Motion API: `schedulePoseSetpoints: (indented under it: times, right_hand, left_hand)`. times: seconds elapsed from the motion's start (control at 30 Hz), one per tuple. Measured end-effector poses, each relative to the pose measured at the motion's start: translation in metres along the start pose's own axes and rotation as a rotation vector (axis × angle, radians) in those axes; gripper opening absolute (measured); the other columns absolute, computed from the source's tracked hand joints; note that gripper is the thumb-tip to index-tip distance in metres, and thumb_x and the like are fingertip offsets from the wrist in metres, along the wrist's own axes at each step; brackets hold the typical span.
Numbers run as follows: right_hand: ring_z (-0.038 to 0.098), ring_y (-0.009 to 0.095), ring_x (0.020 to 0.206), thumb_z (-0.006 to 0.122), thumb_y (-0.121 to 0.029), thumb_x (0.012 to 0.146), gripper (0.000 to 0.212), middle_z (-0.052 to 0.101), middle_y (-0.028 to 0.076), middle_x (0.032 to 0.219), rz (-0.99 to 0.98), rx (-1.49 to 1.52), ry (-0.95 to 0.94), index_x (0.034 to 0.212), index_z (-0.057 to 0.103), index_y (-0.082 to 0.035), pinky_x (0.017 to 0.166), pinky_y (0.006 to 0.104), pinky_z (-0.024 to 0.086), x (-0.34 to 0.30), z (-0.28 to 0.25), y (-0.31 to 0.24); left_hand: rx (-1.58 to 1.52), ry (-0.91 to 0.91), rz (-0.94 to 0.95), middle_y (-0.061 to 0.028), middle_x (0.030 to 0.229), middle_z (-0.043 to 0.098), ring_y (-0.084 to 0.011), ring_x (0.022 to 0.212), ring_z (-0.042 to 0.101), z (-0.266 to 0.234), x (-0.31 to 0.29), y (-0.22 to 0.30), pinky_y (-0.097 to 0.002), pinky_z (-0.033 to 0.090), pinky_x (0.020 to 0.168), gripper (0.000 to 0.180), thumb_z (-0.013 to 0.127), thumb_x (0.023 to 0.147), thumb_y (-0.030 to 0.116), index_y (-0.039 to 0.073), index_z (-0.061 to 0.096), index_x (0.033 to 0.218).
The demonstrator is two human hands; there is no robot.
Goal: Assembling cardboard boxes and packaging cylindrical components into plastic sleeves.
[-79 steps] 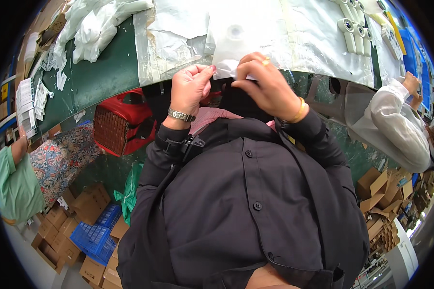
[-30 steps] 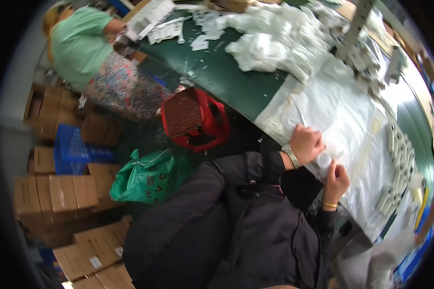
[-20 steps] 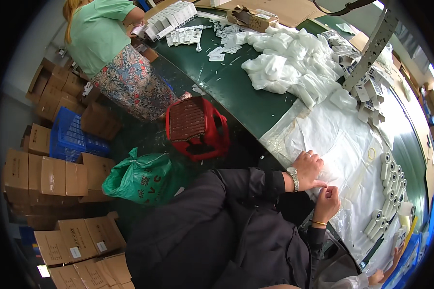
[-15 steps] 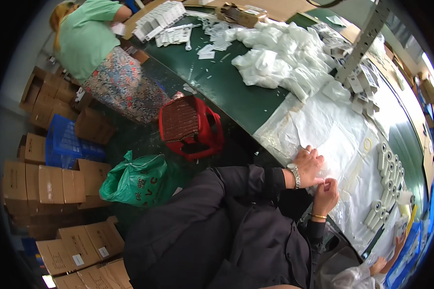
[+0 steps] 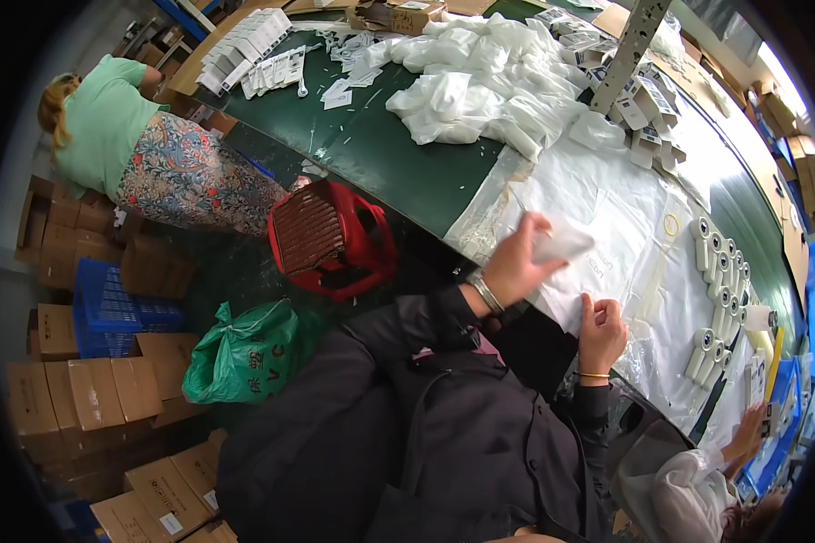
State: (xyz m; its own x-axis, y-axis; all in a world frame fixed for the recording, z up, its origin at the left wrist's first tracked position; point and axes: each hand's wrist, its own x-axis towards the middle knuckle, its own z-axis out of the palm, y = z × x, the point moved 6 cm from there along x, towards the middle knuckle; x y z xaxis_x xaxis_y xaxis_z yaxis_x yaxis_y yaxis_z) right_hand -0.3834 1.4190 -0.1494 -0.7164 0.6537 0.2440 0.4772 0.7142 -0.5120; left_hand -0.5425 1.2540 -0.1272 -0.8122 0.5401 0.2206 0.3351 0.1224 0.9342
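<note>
My left hand (image 5: 513, 264), with a metal watch band at its wrist, is raised over the table edge. A small, blurred piece of translucent white plastic film (image 5: 566, 242) sits between its thumb and fingers. Below it a flat white plastic bag (image 5: 611, 237) with grey print lies on the table. My right hand (image 5: 602, 333), wearing a yellow bangle, is at the bag's near edge with its fingers bent in. Whether the bag's edge is between those fingertips is hidden.
Crumpled white bags (image 5: 489, 86) are heaped beyond, next to a metal post (image 5: 629, 59). White rolls (image 5: 720, 281) stand at right. A red stool (image 5: 335, 240), a green bag (image 5: 240, 353) and cartons (image 5: 100, 389) are at left. One person works far left, another person's hands (image 5: 747, 434) lower right.
My left hand has lifted away from my right hand, up and to the left, with the film. My right hand moved slightly left. The view has shifted, and the printed bag shows more fully.
</note>
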Motion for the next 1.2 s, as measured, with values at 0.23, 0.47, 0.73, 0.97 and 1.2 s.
schedulePoseSetpoints:
  times: [0.23, 0.47, 0.73, 0.97, 1.2]
  right_hand:
    - [0.048, 0.023, 0.047, 0.075, -0.036, 0.090, 0.037, 0.048, 0.004, 0.052, -0.110, -0.010, 0.084, 0.073, 0.058, -0.008, 0.050, 0.0389, 0.035, 0.002, 0.000, -0.007]
    - [0.052, 0.027, 0.054, 0.073, -0.034, 0.091, 0.032, 0.052, 0.003, 0.056, -0.047, 0.015, 0.003, 0.076, 0.058, -0.010, 0.061, 0.0391, 0.041, 0.001, 0.008, -0.006]
    - [0.055, 0.021, 0.055, 0.067, -0.017, 0.095, 0.016, 0.059, 0.006, 0.062, 0.120, 0.221, -0.006, 0.086, 0.067, -0.005, 0.053, 0.0367, 0.041, -0.011, -0.017, 0.013]
    - [0.057, 0.026, 0.075, 0.075, -0.012, 0.088, 0.020, 0.059, 0.007, 0.069, -0.116, 0.009, 0.342, 0.073, 0.064, -0.007, 0.075, 0.0361, 0.041, -0.004, -0.073, 0.004]
    - [0.060, 0.022, 0.072, 0.075, -0.017, 0.087, 0.012, 0.066, 0.005, 0.080, 0.283, 0.109, 0.493, 0.094, 0.070, -0.008, 0.071, 0.0355, 0.046, -0.004, -0.124, 0.108]
  left_hand:
    - [-0.152, 0.638, -0.198, -0.0124, 0.105, 0.065, -0.0152, 0.096, 0.064, -0.149, 0.044, -0.100, -0.0296, 0.055, 0.075, 0.054, 0.083, 0.085, 0.022, 0.000, 0.048, 0.120]
    - [0.319, 1.097, -0.237, -0.0239, 0.109, 0.065, -0.0378, 0.101, 0.065, -0.299, 0.076, -0.183, -0.0447, 0.052, 0.089, 0.061, 0.082, 0.075, 0.030, -0.006, 0.053, 0.116]
    - [0.572, 0.820, -0.280, -0.0203, 0.115, 0.066, -0.0428, 0.105, 0.065, -0.301, 0.154, -0.196, -0.0517, 0.050, 0.093, 0.054, 0.078, 0.075, 0.042, 0.005, 0.064, 0.112]
    - [0.896, 1.061, 0.282, -0.0207, 0.118, 0.065, -0.0342, 0.112, 0.059, -0.295, 0.091, -0.101, -0.0466, 0.047, 0.096, 0.045, 0.080, 0.083, 0.028, 0.000, 0.066, 0.116]
    - [0.495, 0.207, 0.485, -0.0102, 0.122, 0.067, -0.0301, 0.114, 0.058, -0.091, 0.047, 0.002, -0.0402, 0.043, 0.100, 0.026, 0.073, 0.089, 0.009, 0.004, 0.067, 0.114]
